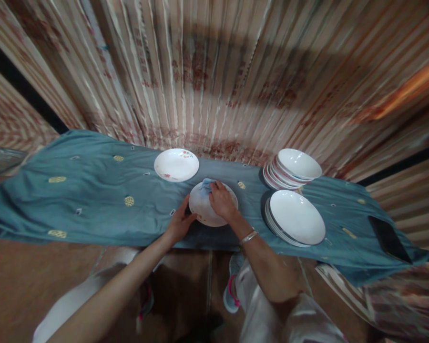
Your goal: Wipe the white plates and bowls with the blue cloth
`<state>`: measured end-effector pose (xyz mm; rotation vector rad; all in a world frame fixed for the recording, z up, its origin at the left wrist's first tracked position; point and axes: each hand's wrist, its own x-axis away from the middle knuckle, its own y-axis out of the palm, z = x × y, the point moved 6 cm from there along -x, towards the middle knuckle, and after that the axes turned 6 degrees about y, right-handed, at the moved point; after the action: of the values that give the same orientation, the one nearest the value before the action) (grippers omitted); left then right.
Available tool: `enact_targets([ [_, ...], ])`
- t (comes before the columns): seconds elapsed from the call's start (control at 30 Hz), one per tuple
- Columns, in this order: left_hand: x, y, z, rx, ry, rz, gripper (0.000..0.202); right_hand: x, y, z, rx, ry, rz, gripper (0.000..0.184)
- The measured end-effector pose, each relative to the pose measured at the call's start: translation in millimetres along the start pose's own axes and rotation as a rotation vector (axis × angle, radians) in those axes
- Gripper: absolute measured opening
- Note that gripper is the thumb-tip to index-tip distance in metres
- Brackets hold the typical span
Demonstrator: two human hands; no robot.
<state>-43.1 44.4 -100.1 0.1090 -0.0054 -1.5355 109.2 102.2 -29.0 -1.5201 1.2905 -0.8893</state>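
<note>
Gripping a plate by its left edge in left fingers. Pressing a blue cloth to its far side, clamped in right fingers.

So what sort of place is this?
Probably a room in somebody's home: there's a patterned curtain behind, a pineapple-print cloth under the dishes, and stacked bowls and plates.

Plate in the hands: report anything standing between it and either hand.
A blue cloth is between the right hand and the plate; nothing visible separates the left hand from the plate's rim.
</note>
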Motion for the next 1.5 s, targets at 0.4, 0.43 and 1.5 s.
enact_targets([
  [0.4,-1.7,-1.0,-1.7,-0.122,-0.001,-0.035,0.081,-1.2,19.7,-29.2,-0.173,-0.107,0.045,0.048],
  [0.43,-1.9,-1.2,-2.8,-0.117,-0.011,-0.031,0.082,-0.7,20.9,-31.4,-0.179,-0.124,0.043,0.047],
  [1.5,4.6,7.0,17.7,-0.042,-0.047,-0.076,0.103,34.3,8.4,-30.3,-0.456,-0.372,-0.268,0.017],
])
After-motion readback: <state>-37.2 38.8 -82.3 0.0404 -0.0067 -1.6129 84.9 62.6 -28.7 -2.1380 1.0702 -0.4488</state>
